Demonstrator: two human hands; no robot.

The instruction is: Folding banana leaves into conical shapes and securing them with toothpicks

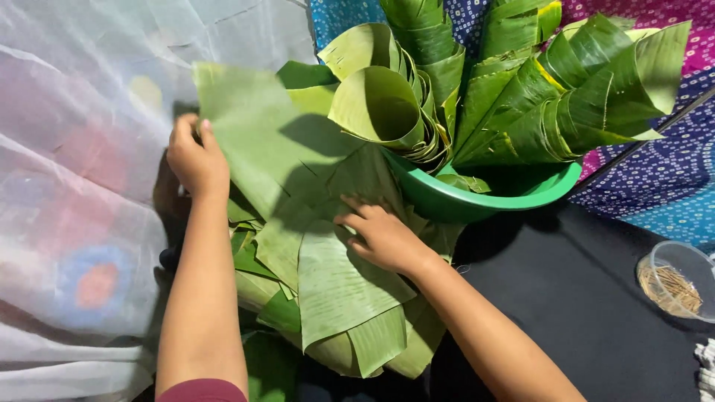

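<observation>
Your left hand (195,158) pinches the far-left edge of the top banana leaf sheet (257,138), whose long axis runs far-left to near-right across the leaf pile (335,298), while your right hand (380,237), fingers spread, presses flat just right of it.

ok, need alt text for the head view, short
Two bare hands work a pile of flat banana leaf pieces: the left hand grips the edge of the top leaf and the right hand presses flat on the pile. Behind it a green bowl holds rolled leaf cones; a clear bowl of small sticks sits at the right.
</observation>
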